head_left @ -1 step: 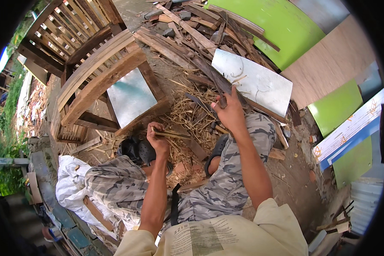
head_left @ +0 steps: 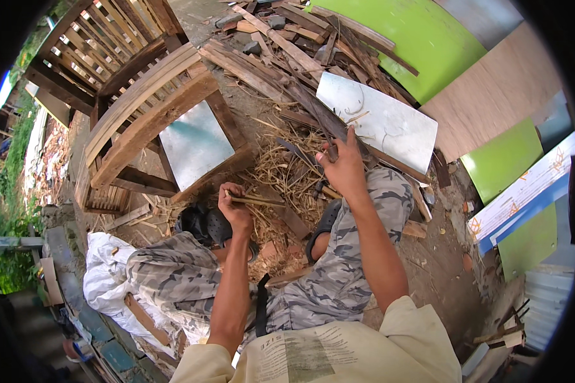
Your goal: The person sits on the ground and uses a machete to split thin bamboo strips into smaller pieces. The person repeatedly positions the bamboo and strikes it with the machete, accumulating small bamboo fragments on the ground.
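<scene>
My left hand (head_left: 233, 205) is closed round a thin wooden strip (head_left: 260, 202) that points right across the shavings between my feet. In my right hand (head_left: 346, 167) is a hand tool with a dark handle (head_left: 331, 152), gripped by thumb and fingers above my right knee. Its far part runs away from me over a dark timber (head_left: 313, 105) and is hard to make out, so I cannot tell its exact kind. Under and between the hands lies a heap of pale shavings and split strips (head_left: 284, 163). A flat wooden piece (head_left: 292, 222) rests near my right shoe (head_left: 326, 228).
A slatted wooden chair frame (head_left: 153, 127) with a pale panel (head_left: 197, 145) stands at left. Beyond the shavings, scrap wood (head_left: 287, 38) is piled. A white board (head_left: 377, 118) lies right of the timber; green sheets (head_left: 428, 38) and plywood (head_left: 498, 92) lie farther right. A white sack (head_left: 105, 274) is beside my left leg.
</scene>
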Motion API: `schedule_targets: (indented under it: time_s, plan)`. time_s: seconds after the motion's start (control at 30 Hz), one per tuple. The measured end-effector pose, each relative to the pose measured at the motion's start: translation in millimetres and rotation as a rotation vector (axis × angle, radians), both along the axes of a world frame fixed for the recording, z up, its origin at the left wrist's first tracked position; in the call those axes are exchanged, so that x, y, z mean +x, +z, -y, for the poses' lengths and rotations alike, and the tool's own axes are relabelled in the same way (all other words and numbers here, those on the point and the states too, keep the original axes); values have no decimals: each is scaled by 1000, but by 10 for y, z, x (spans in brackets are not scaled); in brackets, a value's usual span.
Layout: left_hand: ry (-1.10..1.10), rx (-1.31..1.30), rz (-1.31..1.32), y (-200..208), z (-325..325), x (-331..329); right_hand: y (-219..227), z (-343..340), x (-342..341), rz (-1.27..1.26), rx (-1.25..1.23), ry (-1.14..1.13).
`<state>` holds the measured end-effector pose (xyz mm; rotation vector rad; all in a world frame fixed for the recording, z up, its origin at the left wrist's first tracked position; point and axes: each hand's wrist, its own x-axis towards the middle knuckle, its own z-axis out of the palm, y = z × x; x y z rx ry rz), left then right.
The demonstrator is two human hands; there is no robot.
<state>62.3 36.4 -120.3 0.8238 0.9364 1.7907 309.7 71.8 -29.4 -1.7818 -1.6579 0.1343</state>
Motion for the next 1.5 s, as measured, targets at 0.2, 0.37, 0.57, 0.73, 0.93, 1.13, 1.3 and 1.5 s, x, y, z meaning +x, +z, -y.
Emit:
schedule_targets:
  time_s: [0.2,0.37,0.57,0.73,0.93,1.13,1.3,1.5]
  plan:
    - [30,-31,63,143,15,-147,-103,227,-290,-264,-490,55]
    - [65,19,95,118,-29,-177,-407,562,-464,-256,-731,134]
    - [165,-22,97,96,-105,-57,-556,992,-753,-357,-818,137]
    - [192,-87,-114,110,-162,-46,-880,1259,-1029,-401,-827,170]
    - [212,-110,-254,104,-114,-71,-1031,1306,-1177,-399,-880,171]
    - [194,-88,-274,65,-8,-57,-1578,1261,-969,-391,-1052,80]
    - [219,-66,-246,97,-22,-53,-1165,1149,-1155,-448,-895,176]
    - [227,-77,-289,53,7,-68,-1653,1164,-977,-470,-1100,77]
